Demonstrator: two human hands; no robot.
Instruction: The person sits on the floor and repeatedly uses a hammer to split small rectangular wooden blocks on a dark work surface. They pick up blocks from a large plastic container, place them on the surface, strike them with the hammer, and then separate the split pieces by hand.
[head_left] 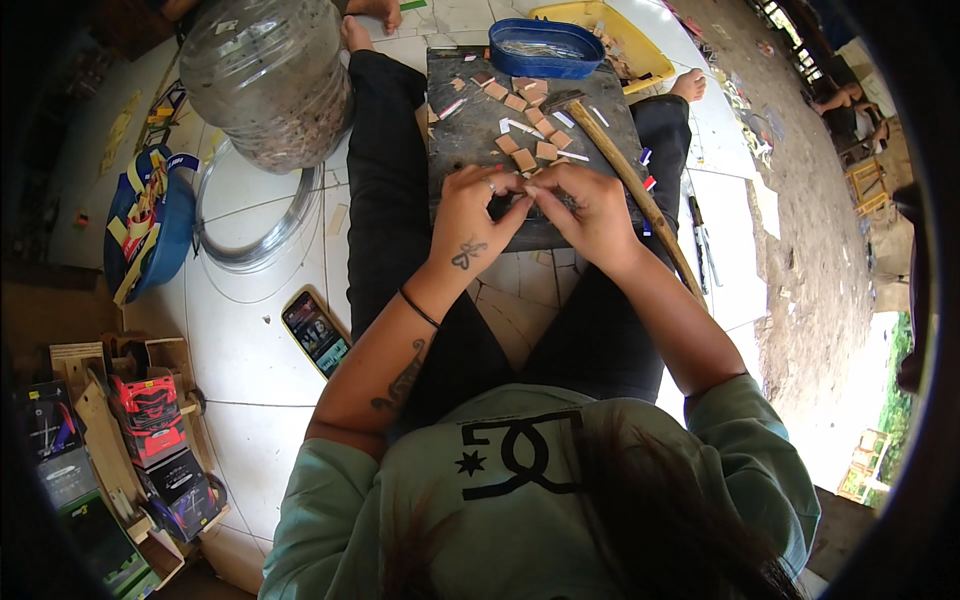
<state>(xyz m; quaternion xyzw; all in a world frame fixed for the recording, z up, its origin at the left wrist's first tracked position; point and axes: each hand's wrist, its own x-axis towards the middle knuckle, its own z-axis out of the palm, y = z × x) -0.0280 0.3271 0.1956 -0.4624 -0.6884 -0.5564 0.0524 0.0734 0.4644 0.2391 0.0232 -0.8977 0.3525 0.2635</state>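
My left hand [468, 218] and my right hand [590, 208] meet fingertip to fingertip over the near part of a dark low board [462, 140]. Both are closed in a pinch, around something too small to make out. Just beyond the fingers lie several small brown square pieces [523, 159], scattered with thin white strips [571, 155]. A hammer [640, 190] with a long wooden handle rests along the board's right side, close to my right hand. Its head lies at the far end, and its handle runs back past my right forearm.
At the board's far edge stands a blue oval tub [546, 62], with a yellow tray [640, 50] of brown pieces behind it. On the left are a large transparent plastic jug [265, 85], a wire coil [250, 258], a blue bucket [178, 250], a phone [316, 332] and wooden toy-like trucks [150, 430].
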